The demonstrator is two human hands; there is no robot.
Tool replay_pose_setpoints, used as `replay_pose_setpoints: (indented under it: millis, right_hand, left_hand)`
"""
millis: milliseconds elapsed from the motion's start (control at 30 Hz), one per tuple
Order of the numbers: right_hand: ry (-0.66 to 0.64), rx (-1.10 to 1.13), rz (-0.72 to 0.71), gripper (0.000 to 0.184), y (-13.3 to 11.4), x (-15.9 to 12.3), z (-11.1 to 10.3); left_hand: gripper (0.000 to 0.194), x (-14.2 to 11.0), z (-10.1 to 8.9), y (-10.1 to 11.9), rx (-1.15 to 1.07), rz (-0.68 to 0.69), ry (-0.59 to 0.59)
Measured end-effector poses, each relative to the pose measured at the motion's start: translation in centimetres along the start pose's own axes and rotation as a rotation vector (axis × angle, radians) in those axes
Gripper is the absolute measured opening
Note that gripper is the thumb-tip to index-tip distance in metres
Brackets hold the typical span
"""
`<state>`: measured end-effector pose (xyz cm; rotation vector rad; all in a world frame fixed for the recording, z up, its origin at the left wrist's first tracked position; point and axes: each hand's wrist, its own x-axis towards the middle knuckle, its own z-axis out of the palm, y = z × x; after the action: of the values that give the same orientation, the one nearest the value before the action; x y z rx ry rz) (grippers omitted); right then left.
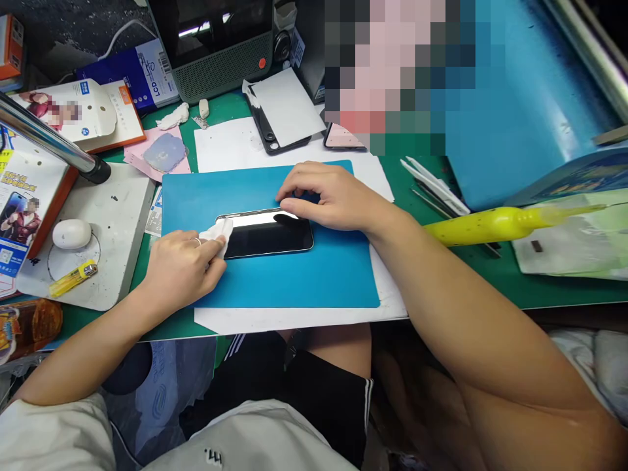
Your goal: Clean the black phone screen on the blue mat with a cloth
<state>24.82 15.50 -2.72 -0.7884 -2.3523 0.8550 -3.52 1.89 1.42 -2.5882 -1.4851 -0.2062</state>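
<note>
A smartphone (267,237) with a dark, glossy face lies flat on a blue mat (304,281). At the phone's left end, my left hand (189,265) is closed on a crumpled white tissue (218,233), which covers that end. My right hand (326,195) arches over the far right edge of the phone, fingers curved and thumb apart from them. Nothing shows in its grasp, and its thumb tip is at or just above the phone's upper edge; contact is unclear.
Behind the mat lie a black phone frame (267,134) and a white card (289,108). Tweezers (432,199) and a yellow tapered bottle (481,226) are to the right. A grey stand base (110,229) bears a white earbud case (71,233) and a yellow lighter (73,278).
</note>
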Motion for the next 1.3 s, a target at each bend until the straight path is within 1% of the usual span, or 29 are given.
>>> replay_pose_setpoints:
  millis: [67,133,300,433,833,900,1000,1067,1200,1300]
  right_hand:
    - [-0.010,-0.004,-0.002,0.025,-0.04,0.03,-0.08]
    - [-0.019,-0.007,-0.002,0.025,-0.07,0.04,-0.16]
    - [-0.033,-0.007,0.000,0.026,0.01,0.01,-0.25]
    - [-0.037,-0.008,0.004,0.026,0.05,-0.01,-0.27]
    - [-0.055,-0.017,0.029,0.027,0.04,-0.04,-0.29]
    - [-0.049,-0.015,0.028,0.026,0.02,-0.07,-0.26]
    - [-0.038,-0.014,0.018,0.026,-0.01,-0.09,-0.25]
    - [-0.043,-0.015,0.018,0.028,-0.01,-0.08,-0.28]
    - [-0.056,-0.018,0.032,0.030,0.03,-0.01,-0.36]
    - [-0.051,-0.021,0.028,0.030,0.09,-0.01,-0.34]
  left_hand:
    - [0.039,-0.04,0.15,0.00,-0.038,0.031,-0.023]
    - [0.040,-0.06,0.27,-0.08,-0.071,0.018,-0.056]
    - [0.049,0.11,0.16,-0.45,-0.096,-0.168,-0.132]
    - [0.053,0.24,-0.13,-0.53,-0.089,-0.227,-0.187]
    - [0.056,0.72,-0.35,-0.48,0.004,-0.300,-0.297]
    - [0.055,0.70,-0.30,-0.63,0.020,-0.312,-0.288]
    - [0.052,0.54,-0.17,-0.79,-0.001,-0.320,-0.217]
    - [0.052,0.40,-0.02,-0.79,-0.026,-0.300,-0.185]
    - [0.054,0.20,0.36,-0.69,-0.022,-0.236,-0.181]
    - [0.053,0.23,0.45,-0.67,-0.060,-0.190,-0.204]
